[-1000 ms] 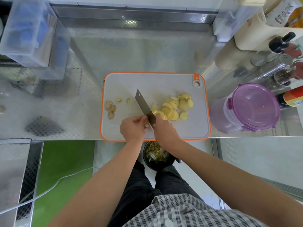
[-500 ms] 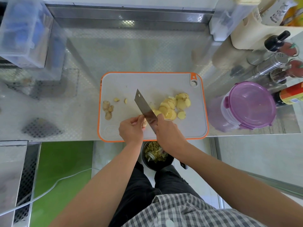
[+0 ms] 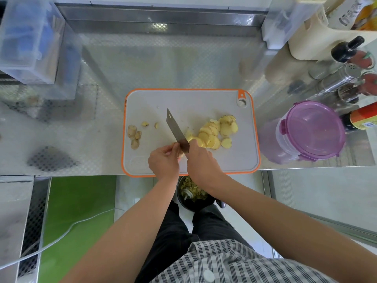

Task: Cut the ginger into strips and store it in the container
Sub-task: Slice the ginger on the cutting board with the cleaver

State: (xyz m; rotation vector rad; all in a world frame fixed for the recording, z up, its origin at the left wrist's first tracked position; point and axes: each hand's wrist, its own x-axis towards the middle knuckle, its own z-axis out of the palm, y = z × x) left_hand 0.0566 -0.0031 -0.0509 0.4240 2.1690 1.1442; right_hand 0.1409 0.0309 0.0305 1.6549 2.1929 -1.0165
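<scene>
Two hands work over the orange-rimmed cutting board (image 3: 183,99): the right hand (image 3: 202,162) grips a cleaver (image 3: 175,129), the left hand (image 3: 164,160) pinches what looks like a ginger stub (image 3: 180,154) against the blade. Slicing seems the step in hand; the ginger slices (image 3: 216,133) next call for strip cuts, then the lidded purple container (image 3: 312,129).

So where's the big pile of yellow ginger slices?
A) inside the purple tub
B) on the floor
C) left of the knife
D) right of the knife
D: the slices lie heaped on the board to the right of the knife; the tub has its lid on.
</scene>
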